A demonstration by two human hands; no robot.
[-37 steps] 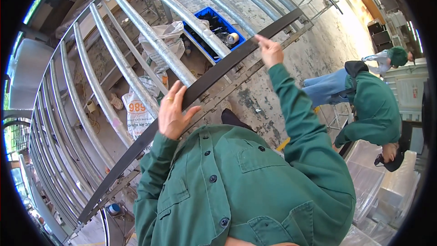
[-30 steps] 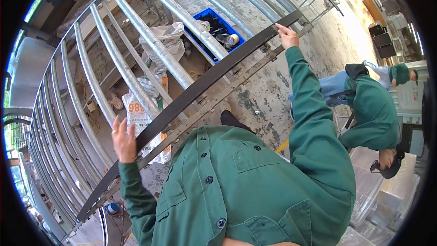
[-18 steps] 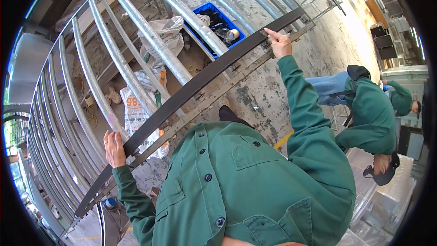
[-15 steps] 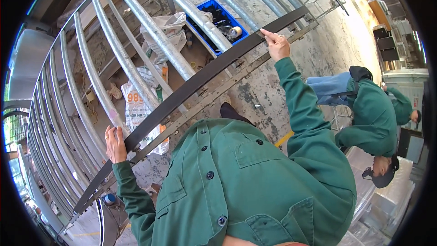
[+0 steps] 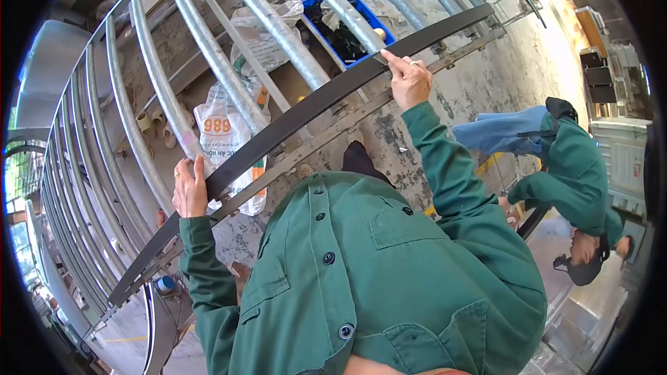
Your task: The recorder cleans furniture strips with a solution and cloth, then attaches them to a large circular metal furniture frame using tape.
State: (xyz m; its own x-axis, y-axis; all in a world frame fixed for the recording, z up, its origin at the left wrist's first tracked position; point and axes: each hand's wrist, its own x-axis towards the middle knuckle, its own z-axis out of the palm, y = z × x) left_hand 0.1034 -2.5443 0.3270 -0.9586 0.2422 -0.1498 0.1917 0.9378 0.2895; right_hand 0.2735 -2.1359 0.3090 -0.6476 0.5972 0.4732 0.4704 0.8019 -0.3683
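A long dark flat strip [image 5: 299,117] lies along the near ends of several silver metal pipes [image 5: 274,17], above a worn metal rail [image 5: 333,128]. Over the strip's left part, my left hand [image 5: 190,189] is closed, its thumb beside the end of a pipe with a pink mark. Farther right, my right hand [image 5: 410,83] has its index fingertip on the strip at another pipe's end. The other fingers of that hand are curled, and its thumb is mostly hidden.
Below the pipes are a blue bin [image 5: 372,15] of dark pieces and white printed sacks [image 5: 221,140]. A co-worker in a green jacket [image 5: 566,170] bends over at the right. A small blue-topped object [image 5: 165,284] lies at lower left.
My right hand has slid left along the strip to a different pipe's end. My left hand stays by the same pipe, its fingers closer together. The co-worker's arm has come forward.
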